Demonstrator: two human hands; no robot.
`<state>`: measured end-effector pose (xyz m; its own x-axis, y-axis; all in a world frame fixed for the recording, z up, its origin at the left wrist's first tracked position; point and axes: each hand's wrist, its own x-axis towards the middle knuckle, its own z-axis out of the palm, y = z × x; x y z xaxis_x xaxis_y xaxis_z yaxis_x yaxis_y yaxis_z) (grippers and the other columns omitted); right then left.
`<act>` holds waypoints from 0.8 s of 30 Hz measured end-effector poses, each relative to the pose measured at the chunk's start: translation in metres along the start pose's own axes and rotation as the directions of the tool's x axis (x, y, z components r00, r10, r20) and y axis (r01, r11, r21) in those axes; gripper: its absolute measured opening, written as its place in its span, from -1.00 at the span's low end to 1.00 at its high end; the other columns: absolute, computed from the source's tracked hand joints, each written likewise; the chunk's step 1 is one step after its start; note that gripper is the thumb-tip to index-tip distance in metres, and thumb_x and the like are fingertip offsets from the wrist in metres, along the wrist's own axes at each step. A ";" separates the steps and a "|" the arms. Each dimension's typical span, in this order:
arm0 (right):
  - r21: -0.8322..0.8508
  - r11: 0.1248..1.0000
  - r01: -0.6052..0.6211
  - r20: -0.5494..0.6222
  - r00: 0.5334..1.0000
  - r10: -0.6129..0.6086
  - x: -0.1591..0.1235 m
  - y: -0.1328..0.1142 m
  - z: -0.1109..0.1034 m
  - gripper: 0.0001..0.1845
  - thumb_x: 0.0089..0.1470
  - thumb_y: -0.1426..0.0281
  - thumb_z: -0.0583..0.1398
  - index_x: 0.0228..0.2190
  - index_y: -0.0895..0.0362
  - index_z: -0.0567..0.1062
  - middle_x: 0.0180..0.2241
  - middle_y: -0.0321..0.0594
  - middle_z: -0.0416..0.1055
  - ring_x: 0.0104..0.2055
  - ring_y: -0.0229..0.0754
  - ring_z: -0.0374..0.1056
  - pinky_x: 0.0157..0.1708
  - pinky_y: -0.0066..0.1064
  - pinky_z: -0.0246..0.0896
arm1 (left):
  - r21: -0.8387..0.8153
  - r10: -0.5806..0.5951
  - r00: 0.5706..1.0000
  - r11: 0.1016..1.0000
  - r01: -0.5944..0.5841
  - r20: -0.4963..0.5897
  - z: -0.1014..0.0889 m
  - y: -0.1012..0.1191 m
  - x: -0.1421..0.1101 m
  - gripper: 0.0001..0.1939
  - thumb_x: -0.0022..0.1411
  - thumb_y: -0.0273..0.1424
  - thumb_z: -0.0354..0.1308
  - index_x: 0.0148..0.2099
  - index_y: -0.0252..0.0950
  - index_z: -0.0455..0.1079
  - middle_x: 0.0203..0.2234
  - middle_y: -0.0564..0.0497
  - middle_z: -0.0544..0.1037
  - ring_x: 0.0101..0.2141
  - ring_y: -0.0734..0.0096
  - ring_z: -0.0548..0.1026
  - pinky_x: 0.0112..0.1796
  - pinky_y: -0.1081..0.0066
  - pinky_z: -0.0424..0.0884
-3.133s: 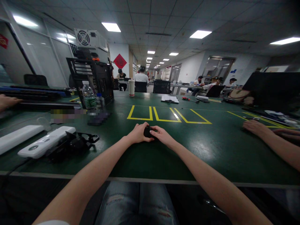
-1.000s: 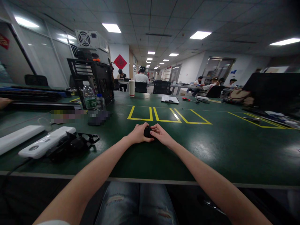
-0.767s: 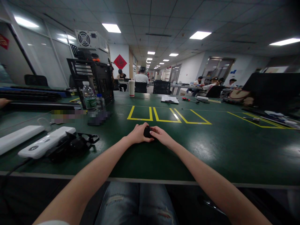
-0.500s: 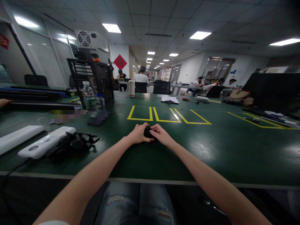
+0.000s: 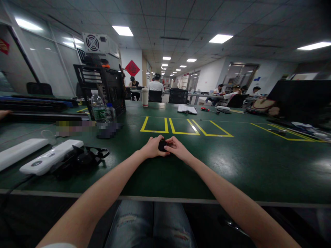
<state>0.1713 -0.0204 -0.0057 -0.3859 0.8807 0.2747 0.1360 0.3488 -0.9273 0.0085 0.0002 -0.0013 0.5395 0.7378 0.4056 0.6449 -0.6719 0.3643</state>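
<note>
A small black rounded object (image 5: 162,145) is held between my two hands, low over the green table (image 5: 165,179); its exact kind I cannot make out. My left hand (image 5: 153,147) wraps round it from the left, with the thumb in front and the fingers behind. From the right, my right hand (image 5: 176,147) pinches at its side with thumb and fingertips. The fingers cover much of the object. Yellow tape outlines (image 5: 154,131) lie on the table just beyond the hands.
To the left are white power strips (image 5: 51,156), a black strapped item (image 5: 82,158), a water bottle (image 5: 98,108) and an open computer case (image 5: 111,88). Farther back stand a white cup (image 5: 145,97) and a clipboard (image 5: 187,109). A screwdriver (image 5: 208,110) lies right of it. Several people sit beyond.
My right fingertips have shifted very slightly on the black object, and a bit more of it shows. My left hand keeps its hold; nothing else has visibly moved.
</note>
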 end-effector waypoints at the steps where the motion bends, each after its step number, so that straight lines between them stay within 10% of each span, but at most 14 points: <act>1: -0.002 1.000 0.003 -0.007 1.000 -0.003 0.000 0.000 0.001 -0.75 -0.11 0.36 0.15 -0.33 0.12 0.24 -0.30 -0.26 0.28 -0.23 -0.24 0.28 -0.19 -0.29 0.20 | -0.003 0.003 1.000 1.000 -0.003 -0.001 0.000 -0.001 0.000 -0.41 -0.19 -0.05 0.13 -0.14 -0.27 0.15 -0.29 -0.01 0.37 -0.27 0.22 0.35 -0.19 0.25 0.14; 24: -0.083 0.993 -0.085 -0.085 0.993 0.078 0.003 -0.003 0.002 -0.74 -0.07 0.35 0.11 -0.28 0.17 0.27 -0.28 -0.18 0.30 -0.23 -0.22 0.28 -0.19 -0.28 0.19 | -0.004 0.002 1.000 1.000 -0.002 -0.006 0.004 -0.005 0.001 -0.37 -0.19 -0.01 0.11 -0.12 -0.28 0.13 -0.27 -0.04 0.36 -0.27 0.21 0.34 -0.21 0.26 0.17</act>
<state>0.1678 -0.0196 -0.0029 -0.2956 0.9292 0.2220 0.2439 0.2981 -0.9228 0.0081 0.0045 -0.0065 0.5378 0.7361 0.4110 0.6419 -0.6735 0.3665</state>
